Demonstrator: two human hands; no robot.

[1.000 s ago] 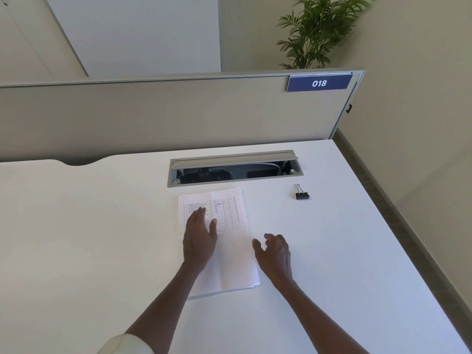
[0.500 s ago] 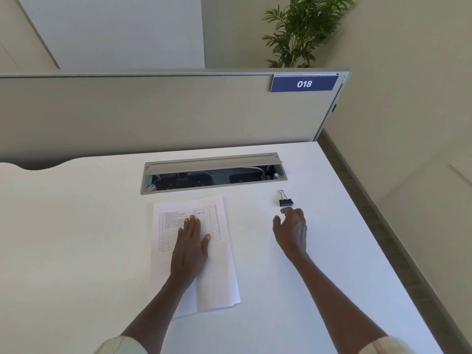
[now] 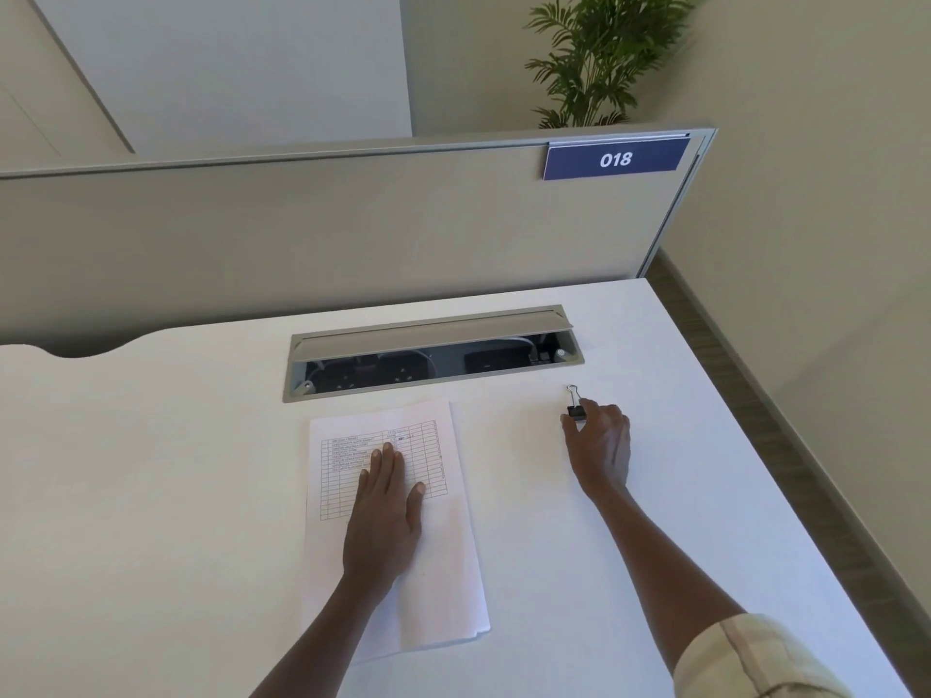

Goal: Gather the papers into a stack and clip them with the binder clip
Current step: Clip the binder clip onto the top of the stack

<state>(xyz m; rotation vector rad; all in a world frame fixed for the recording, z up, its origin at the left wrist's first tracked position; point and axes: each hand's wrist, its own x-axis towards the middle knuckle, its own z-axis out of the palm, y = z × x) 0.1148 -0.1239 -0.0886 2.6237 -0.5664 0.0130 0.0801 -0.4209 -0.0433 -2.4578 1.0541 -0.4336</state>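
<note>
Head view: the left hand [image 3: 384,516] is laid flat on the stack of papers [image 3: 443,546], fingers straight and together, palm pressed down on the middle of the top sheet. The right hand [image 3: 602,448] is stretched out well to the right of it, and its fingertips [image 3: 572,424] are closed around the black body of the binder clip [image 3: 575,406], thumb on the left side, the other fingers curled over the right. The clip is kept down on the white desk [image 3: 151,496], with its wire handle pointed away toward the far edge. A cream sleeve [image 3: 745,657] is seen on the right forearm.

The papers are squared up pretty neatly, printed table at the top of the top sheet, edges slightly fanned at the near right corner. They're placed just in front of the open cable tray [image 3: 433,352] that's sunk into the desk, sockets and cables visible inside. Behind that, a beige divider panel [image 3: 302,234] is stood along the desk's far edge, with a blue "018" sign [image 3: 615,159] fixed at its top right. A potted palm [image 3: 599,57] is seen over the panel.
</note>
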